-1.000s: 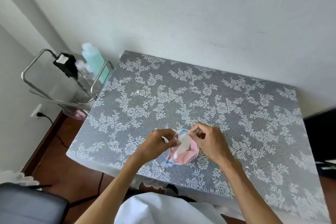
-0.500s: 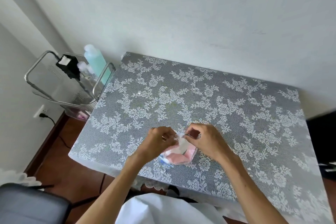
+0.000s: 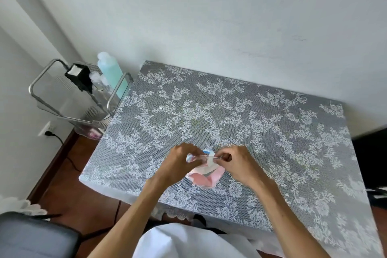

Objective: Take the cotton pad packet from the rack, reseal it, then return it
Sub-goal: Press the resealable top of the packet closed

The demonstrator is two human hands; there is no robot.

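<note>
Step in hand: resealing, by the look of it. The packet [image 3: 206, 177] is off the rack and its top strip is being worked shut.
Packet location: lower centre of the frame, on the tabletop [image 3: 272, 132] near its front edge. The pink body lies on the lace cloth and the clear top edge is raised between the hands.
Left hand [image 3: 180, 163]: fingers curled, pinching the left end of the packet's top edge.
Right hand [image 3: 236, 162]: fingers curled, pinching the right end of the same edge. The two hands sit close together, with the strip stretched between them.
Seal state: cannot be told; the strip is small and partly covered by fingers.
Rack [image 3: 69, 98]: upper left of the frame, just beside the tabletop's left edge, well apart from the packet. It holds a green bottle [image 3: 111, 73] and a black item [image 3: 80, 75].
Next move, judged: press along the whole strip until closed, then carry the packet left to the rack and set it in a free spot, clear of the bottle.
</note>
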